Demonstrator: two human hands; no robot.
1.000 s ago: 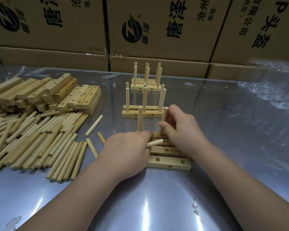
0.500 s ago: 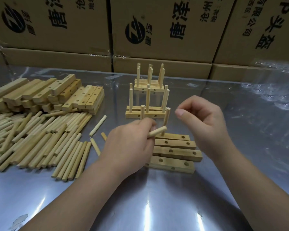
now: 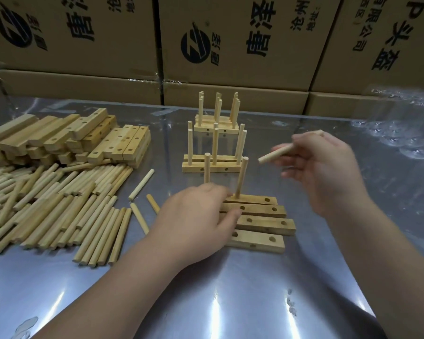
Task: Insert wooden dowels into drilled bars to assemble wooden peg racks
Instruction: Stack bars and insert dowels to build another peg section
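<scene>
Dowels [image 3: 59,204] lay heaped at the left, within reach as stock. The left hand [image 3: 194,223] rested loose-fingered on the drilled bars [image 3: 262,226], apparently steadying them beneath two upright pegs [image 3: 241,177]. The right hand [image 3: 321,172] pinched one dowel [image 3: 277,152] above, likely bound for the open hole [image 3: 267,199].

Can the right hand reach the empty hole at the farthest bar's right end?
Probably yes: the right hand, holding a dowel, hovers nearby; the hole is uncovered, and the left hand rests farther left.

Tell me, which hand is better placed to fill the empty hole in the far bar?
Right. The right hand grips a dowel above the bars, near that empty hole; the left hand rests on the bars and holds none.
</scene>
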